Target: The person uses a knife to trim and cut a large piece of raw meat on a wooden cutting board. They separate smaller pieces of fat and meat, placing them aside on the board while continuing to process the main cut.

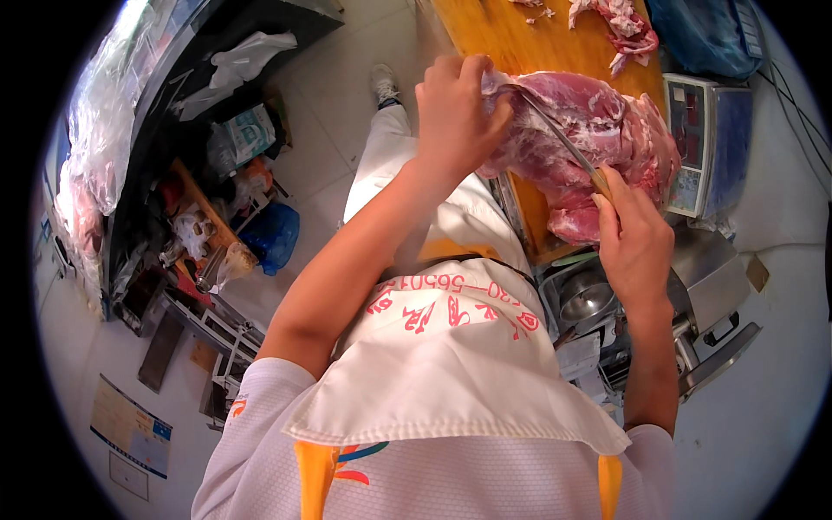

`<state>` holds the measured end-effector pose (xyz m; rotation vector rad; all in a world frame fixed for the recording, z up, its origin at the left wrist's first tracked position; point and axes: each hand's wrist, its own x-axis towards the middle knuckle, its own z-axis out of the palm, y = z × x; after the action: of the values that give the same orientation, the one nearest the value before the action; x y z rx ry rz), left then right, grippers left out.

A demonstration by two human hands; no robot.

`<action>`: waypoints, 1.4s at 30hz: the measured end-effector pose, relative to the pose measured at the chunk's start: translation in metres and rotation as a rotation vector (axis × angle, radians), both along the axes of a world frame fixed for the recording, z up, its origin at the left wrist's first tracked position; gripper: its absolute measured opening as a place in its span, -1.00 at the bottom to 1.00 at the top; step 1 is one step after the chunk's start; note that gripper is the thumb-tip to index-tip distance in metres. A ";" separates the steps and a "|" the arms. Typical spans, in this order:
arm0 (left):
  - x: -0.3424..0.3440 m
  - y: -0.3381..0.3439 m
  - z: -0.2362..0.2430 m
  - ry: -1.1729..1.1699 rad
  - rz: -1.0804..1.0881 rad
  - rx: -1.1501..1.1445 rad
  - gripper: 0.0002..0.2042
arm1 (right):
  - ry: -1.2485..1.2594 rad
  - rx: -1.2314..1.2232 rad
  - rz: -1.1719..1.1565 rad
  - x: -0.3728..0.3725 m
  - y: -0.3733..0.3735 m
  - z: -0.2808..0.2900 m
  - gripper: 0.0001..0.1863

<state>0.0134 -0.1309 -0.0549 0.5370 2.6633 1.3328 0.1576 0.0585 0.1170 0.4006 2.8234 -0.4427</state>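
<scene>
A large slab of raw meat (581, 130), pink-red with white fat, lies on a wooden cutting board (485, 35). My left hand (464, 113) grips the slab's left edge, fingers curled over it and thumb toward the blade. My right hand (635, 234) is closed round the wooden handle of a knife (559, 130). The slim blade slants up and left across the meat, its tip close to my left hand. Whether the tip is inside the meat I cannot tell.
Meat scraps (620, 26) lie at the board's far end. Right of it stand a weighing scale (706, 143) and a blue plastic bag (698, 35). A metal bowl (587, 295) sits below the board's near edge. Left are cluttered shelves with a blue bag (270, 238).
</scene>
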 end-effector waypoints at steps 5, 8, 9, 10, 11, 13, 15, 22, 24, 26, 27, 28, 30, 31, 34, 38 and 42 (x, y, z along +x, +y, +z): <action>-0.011 0.005 -0.011 0.077 -0.013 -0.043 -0.73 | 0.070 -0.079 -0.058 0.002 -0.001 -0.008 -0.59; -0.021 0.003 -0.012 0.261 -0.123 -0.067 -0.84 | 0.053 -0.106 -0.099 -0.001 -0.005 -0.007 -0.60; -0.025 0.002 -0.012 0.349 -0.177 -0.092 -0.88 | 0.048 -0.114 -0.118 -0.002 -0.006 -0.006 -0.61; -0.028 0.002 -0.012 0.436 -0.230 -0.116 -0.91 | 0.043 -0.122 -0.137 -0.002 -0.007 -0.005 -0.62; -0.032 0.003 -0.010 0.425 -0.268 -0.164 -0.93 | 0.023 -0.187 -0.206 -0.002 -0.005 -0.004 -0.63; -0.039 0.005 -0.008 0.401 -0.345 -0.260 -0.95 | -0.016 -0.317 -0.343 0.002 -0.004 -0.001 -0.65; -0.044 0.004 -0.010 0.391 -0.386 -0.303 -0.93 | -0.011 -0.275 -0.347 0.001 -0.005 0.011 -0.65; -0.051 -0.009 0.011 0.218 -0.468 -0.141 -0.91 | 0.247 -0.075 -0.102 -0.020 -0.002 0.023 -0.57; -0.055 -0.007 0.003 0.321 -0.507 -0.197 -0.90 | 0.253 -0.013 0.016 -0.028 -0.002 0.026 -0.55; -0.055 -0.006 -0.004 0.403 -0.511 -0.215 -0.90 | 0.248 0.045 0.108 -0.033 -0.001 0.028 -0.53; -0.054 -0.005 -0.007 0.435 -0.495 -0.205 -0.89 | 0.240 0.071 0.142 -0.034 0.000 0.028 -0.52; -0.053 -0.005 -0.011 0.466 -0.479 -0.195 -0.88 | 0.231 0.096 0.175 -0.036 0.000 0.029 -0.52; -0.051 -0.004 -0.009 0.512 -0.471 -0.184 -0.87 | 0.222 0.090 0.201 -0.035 0.003 0.025 -0.50; -0.050 -0.005 -0.009 0.536 -0.467 -0.179 -0.86 | 0.217 0.086 0.214 -0.036 0.004 0.023 -0.49; -0.044 -0.003 -0.004 0.473 -0.427 -0.144 -0.85 | 0.240 0.117 0.267 -0.042 0.002 0.018 -0.49; -0.040 -0.002 0.001 0.445 -0.408 -0.068 -0.85 | 0.293 0.189 0.326 -0.045 0.001 0.013 -0.53; -0.033 0.004 -0.003 0.291 -0.292 0.096 -0.85 | 0.314 0.238 0.350 -0.050 -0.005 0.004 -0.55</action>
<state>-0.0193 -0.1270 -0.0574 1.1640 2.6034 1.3893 0.1077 0.0538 0.1215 -0.1387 3.1719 -0.1015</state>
